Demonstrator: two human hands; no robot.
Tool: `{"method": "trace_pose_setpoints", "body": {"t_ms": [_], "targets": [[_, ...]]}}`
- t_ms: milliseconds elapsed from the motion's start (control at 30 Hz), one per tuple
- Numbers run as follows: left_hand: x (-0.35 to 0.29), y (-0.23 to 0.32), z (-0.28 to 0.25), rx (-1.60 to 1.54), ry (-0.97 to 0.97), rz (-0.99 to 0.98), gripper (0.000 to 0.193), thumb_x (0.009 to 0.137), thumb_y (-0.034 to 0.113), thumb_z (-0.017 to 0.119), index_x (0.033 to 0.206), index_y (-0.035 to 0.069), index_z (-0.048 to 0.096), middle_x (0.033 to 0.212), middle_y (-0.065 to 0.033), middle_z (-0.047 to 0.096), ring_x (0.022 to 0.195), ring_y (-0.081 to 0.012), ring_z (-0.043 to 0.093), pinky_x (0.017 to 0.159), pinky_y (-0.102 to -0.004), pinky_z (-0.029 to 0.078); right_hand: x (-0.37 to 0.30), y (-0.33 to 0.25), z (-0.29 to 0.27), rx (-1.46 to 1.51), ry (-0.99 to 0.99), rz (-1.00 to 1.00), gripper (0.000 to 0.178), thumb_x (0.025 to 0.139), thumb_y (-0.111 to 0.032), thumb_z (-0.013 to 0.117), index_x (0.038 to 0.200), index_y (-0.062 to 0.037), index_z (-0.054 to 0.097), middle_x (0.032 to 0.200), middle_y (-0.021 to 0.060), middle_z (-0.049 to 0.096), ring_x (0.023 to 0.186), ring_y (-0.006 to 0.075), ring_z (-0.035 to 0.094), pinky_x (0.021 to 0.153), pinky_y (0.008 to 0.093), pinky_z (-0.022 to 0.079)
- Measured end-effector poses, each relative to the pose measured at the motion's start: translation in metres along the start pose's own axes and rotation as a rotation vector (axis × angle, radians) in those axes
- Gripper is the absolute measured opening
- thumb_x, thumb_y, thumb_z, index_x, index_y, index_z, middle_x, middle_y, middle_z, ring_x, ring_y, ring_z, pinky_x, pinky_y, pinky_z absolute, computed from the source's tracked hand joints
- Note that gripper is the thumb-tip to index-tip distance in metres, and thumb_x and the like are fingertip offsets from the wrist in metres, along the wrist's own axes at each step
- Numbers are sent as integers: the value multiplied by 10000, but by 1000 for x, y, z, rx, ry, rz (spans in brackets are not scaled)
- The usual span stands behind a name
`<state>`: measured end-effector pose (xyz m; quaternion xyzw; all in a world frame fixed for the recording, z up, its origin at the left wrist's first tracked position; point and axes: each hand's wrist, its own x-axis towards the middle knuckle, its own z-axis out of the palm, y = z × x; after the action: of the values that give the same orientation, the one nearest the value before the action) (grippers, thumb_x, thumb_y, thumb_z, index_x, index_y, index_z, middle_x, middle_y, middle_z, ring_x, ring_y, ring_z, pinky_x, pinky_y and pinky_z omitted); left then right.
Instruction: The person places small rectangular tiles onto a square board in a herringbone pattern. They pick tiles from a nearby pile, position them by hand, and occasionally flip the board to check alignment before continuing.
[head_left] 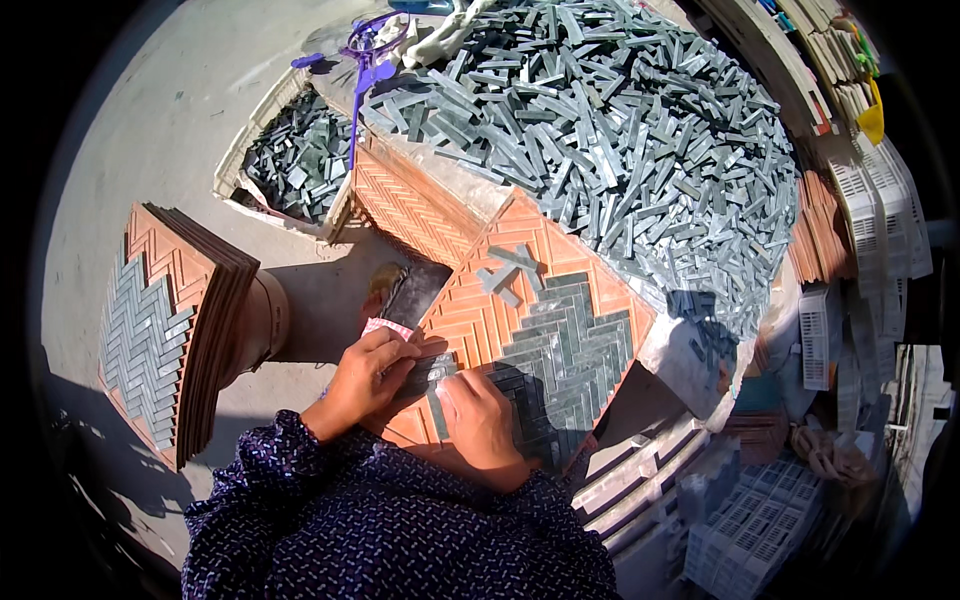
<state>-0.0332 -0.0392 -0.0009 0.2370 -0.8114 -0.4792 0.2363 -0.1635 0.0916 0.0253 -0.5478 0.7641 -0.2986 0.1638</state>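
Orange herringbone tray (468,322), part-filled with grey strips (568,352), lay near centre; your left hand (368,377) and right hand (482,415) curled at its left side, just apart, any grip unclear; strip-seating was apparently underway, the next move seemingly needed squared alignment; far: strip heap (610,150)

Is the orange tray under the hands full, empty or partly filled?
Partly filled: grey strips form a herringbone patch in the right of the orange tray, while many grooves toward its upper left lie bare.
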Motion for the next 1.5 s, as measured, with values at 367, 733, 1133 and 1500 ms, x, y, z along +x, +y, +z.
{"method": "trace_pose_setpoints", "body": {"t_ms": [367, 733, 1133, 1500], "targets": [[-2, -6, -3, 21, -54, 83, 162, 718, -30, 661, 870, 14, 625, 812, -123, 565, 752, -300, 591, 651, -354, 487, -1, 4, -5, 62, 103, -50, 94, 742, 12, 623, 822, -25, 589, 777, 115, 584, 726, 301, 586, 616, 370, 480], [-8, -6, -9, -61, -59, -49, 156, 719, -42, 669, 858, 20, 639, 862, -96, 565, 849, -254, 571, 735, -318, 466, -15, 19, -35, 237, 229, 172, 99, 775, -20, 668, 856, 6, 616, 741, 96, 608, 577, 143, 552, 528, 252, 432], [34, -13, -11, -247, 26, -102, 101, 792, 45, 648, 873, -4, 612, 780, -107, 537, 705, -221, 570, 608, -280, 464, -34, 24, -44, 265, 236, 226, 81, 769, -12, 670, 834, 3, 624, 770, 102, 637, 617, 150, 592, 549, 247, 460], [106, 15, 39, 197, 16, 79, 218, 735, 101, 669, 904, 13, 562, 841, -165, 570, 757, -366, 568, 659, -404, 463, -35, 25, -50, 284, 257, 238, 86, 791, -43, 665, 858, -4, 628, 784, 98, 634, 644, 150, 605, 558, 246, 466]]}}
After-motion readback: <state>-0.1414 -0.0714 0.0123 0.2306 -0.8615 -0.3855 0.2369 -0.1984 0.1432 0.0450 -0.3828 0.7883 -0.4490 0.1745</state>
